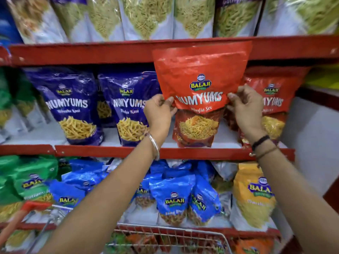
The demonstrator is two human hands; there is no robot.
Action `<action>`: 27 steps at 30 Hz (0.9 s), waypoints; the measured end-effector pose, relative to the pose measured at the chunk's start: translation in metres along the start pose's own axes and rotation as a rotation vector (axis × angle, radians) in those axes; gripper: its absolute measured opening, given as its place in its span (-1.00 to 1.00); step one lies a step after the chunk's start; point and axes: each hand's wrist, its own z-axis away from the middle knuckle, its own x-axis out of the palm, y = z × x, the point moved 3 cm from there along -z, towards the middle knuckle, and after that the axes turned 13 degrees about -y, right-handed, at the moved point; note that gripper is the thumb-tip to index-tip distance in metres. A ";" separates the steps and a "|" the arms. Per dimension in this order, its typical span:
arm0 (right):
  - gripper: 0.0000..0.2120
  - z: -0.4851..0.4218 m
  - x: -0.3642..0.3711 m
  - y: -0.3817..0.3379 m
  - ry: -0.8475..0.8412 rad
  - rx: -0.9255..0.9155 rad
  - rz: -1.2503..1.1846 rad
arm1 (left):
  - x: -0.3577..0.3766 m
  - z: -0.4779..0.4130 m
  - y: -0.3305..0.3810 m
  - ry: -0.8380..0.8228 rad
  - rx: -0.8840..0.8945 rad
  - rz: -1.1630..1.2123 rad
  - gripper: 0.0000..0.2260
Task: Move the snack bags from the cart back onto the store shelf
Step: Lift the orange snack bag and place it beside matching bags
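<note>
A red Numyums Bhujia Sev bag (200, 74) stands upright at the front of the middle shelf (110, 150), its top overlapping the red shelf edge above. My left hand (159, 112) pinches its left edge and my right hand (245, 109) pinches its right edge. Another red bag (273, 99) stands just behind to the right. The wire cart (165, 237) sits at the bottom of the view, with orange and green bags blurred inside.
Two purple Numyums bags (73, 105) stand to the left on the same shelf. Blue bags (174, 197), green bags (27, 180) and a yellow bag (255, 195) fill the shelf below. Pale tall bags line the top shelf (146, 17). The cart's red handle (34, 205) is lower left.
</note>
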 end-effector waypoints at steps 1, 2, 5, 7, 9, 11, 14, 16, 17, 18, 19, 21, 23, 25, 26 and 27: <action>-0.72 -0.005 0.000 0.015 0.005 0.027 -0.012 | 0.004 -0.007 -0.012 0.019 -0.002 0.005 -0.73; -0.72 -0.008 0.000 0.029 0.006 0.055 -0.013 | 0.007 -0.013 -0.026 0.040 -0.010 0.020 -0.71; -0.74 -0.018 0.005 0.066 0.011 0.109 -0.019 | 0.015 -0.029 -0.062 0.140 -0.057 0.061 -0.68; -0.76 -0.029 0.008 0.081 0.038 0.140 -0.040 | 0.021 -0.041 -0.076 0.192 -0.074 0.085 -0.70; -0.83 -0.042 0.012 0.092 0.058 0.158 -0.070 | 0.028 -0.056 -0.080 0.229 -0.100 0.090 -0.77; -0.89 -0.053 0.016 0.101 0.050 0.167 -0.083 | 0.030 -0.073 -0.086 0.241 -0.134 0.107 -0.80; -0.89 -0.068 0.022 0.111 0.028 0.172 -0.130 | 0.025 -0.099 -0.098 0.229 -0.161 0.093 -0.78; -0.92 -0.073 0.024 0.117 0.038 0.204 -0.152 | 0.020 -0.113 -0.106 0.182 -0.146 -0.083 -0.93; -0.84 -0.074 0.024 0.122 0.054 0.215 -0.155 | 0.019 -0.114 -0.107 0.170 -0.133 -0.151 -0.85; -0.77 -0.072 0.024 0.126 0.069 0.231 -0.152 | 0.020 -0.111 -0.106 0.150 -0.111 -0.211 -0.75; -0.71 -0.068 0.024 0.129 0.083 0.246 -0.150 | 0.022 -0.102 -0.101 0.127 -0.087 -0.245 -0.66; -0.52 -0.053 0.026 0.141 0.048 0.353 -0.113 | 0.025 -0.080 -0.098 0.036 -0.052 -0.281 -0.57; -0.24 -0.035 0.031 0.150 -0.080 0.519 -0.081 | 0.025 -0.061 -0.114 -0.092 -0.097 -0.281 -0.55; 0.04 -0.022 0.037 0.159 -0.169 0.646 -0.134 | 0.025 -0.050 -0.131 -0.226 -0.161 -0.218 -0.54; 0.10 -0.017 0.039 0.160 -0.187 0.663 -0.155 | 0.024 -0.047 -0.136 -0.284 -0.185 -0.190 -0.53; 0.09 -0.013 0.039 0.159 -0.191 0.648 -0.156 | 0.025 -0.045 -0.138 -0.336 -0.198 -0.176 -0.49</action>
